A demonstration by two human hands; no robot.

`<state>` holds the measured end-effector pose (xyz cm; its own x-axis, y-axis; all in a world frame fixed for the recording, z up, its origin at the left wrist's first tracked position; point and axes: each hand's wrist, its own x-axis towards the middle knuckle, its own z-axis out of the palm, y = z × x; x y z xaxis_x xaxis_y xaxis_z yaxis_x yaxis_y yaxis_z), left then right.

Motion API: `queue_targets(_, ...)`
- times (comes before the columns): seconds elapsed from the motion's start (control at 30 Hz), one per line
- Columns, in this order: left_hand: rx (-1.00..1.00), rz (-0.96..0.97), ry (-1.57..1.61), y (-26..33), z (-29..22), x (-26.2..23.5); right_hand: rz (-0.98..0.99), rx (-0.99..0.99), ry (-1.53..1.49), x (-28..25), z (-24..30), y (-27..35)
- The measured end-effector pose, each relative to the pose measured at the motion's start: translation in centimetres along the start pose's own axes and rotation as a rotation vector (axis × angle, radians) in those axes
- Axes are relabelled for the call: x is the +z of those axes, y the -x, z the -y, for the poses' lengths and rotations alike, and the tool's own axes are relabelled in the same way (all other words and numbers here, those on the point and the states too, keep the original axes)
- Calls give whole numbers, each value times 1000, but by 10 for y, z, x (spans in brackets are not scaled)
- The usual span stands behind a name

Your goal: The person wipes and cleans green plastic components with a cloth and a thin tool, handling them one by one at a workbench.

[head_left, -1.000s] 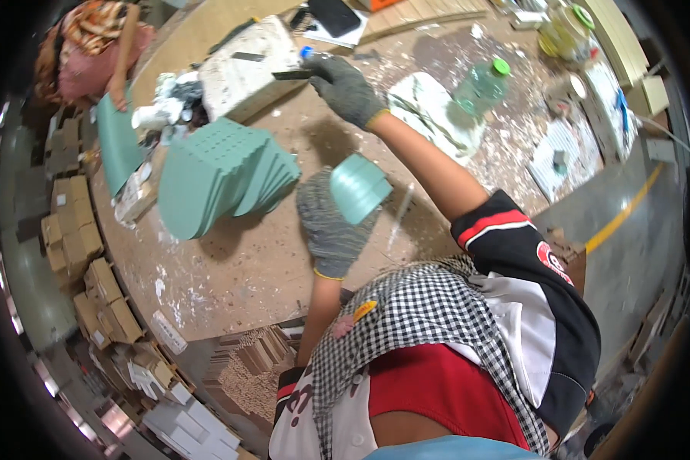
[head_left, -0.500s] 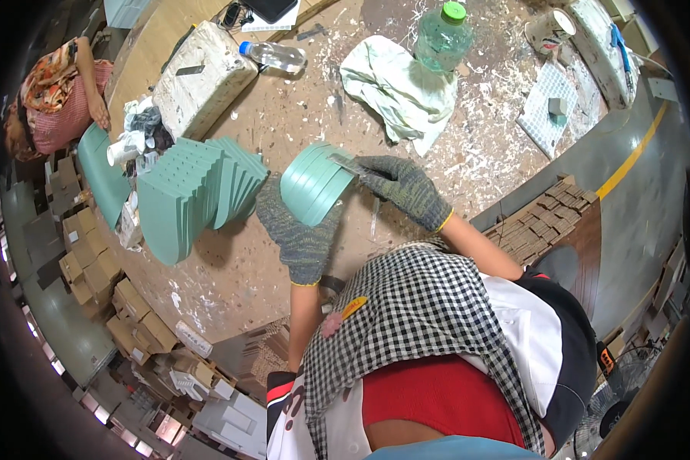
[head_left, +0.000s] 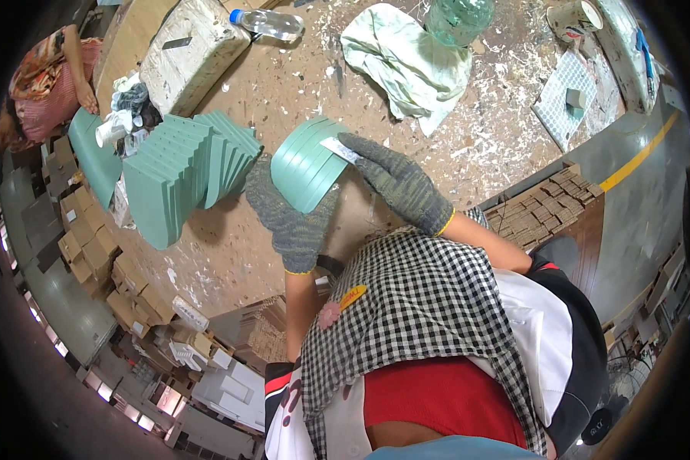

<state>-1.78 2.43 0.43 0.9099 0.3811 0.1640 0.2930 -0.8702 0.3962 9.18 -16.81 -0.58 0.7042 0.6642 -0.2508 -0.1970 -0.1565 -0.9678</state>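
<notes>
Stack of curved green pieces [head_left: 308, 162] sits in the left hand [head_left: 287, 211], held up over the surface [head_left: 468, 146], not resting on it. Left grip is closed on the stack from below and behind; gloved fingers wrap the lower left edge. Pieces are nested, edges fanned toward the upper left, long axis running lower right to upper left.

Right hand [head_left: 402, 184] comes in from the right, fingers pointing left at the stack's upper right edge. Its grip pinches a small flat pale blade [head_left: 339, 149], which lies across the top edge of the stack, touching it. So the stack lies directly left of the right hand and above the left one; left hand carries, right hand is at the edge.

Outward:
- larger fanned pile of green pieces [head_left: 180, 172] on the surface just left of the left hand, apart from it
- crumpled pale cloth [head_left: 406, 65] above the hands
- green plastic bottle [head_left: 458, 17] at the top edge, clear bottle [head_left: 267, 23] lying on its side further left
- pale block [head_left: 192, 54] upper left
- surface is speckled with white debris
- another person [head_left: 50, 84] at far left, not involved
</notes>
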Motion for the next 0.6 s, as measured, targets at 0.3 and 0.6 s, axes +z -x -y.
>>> queue_targets(0.3,-51,-7,259,5,12,7,-26,62,-50,6,4,1)
queue_targets(0.6,-82,-47,372,6,6,8,0,66,-132,7,14,0)
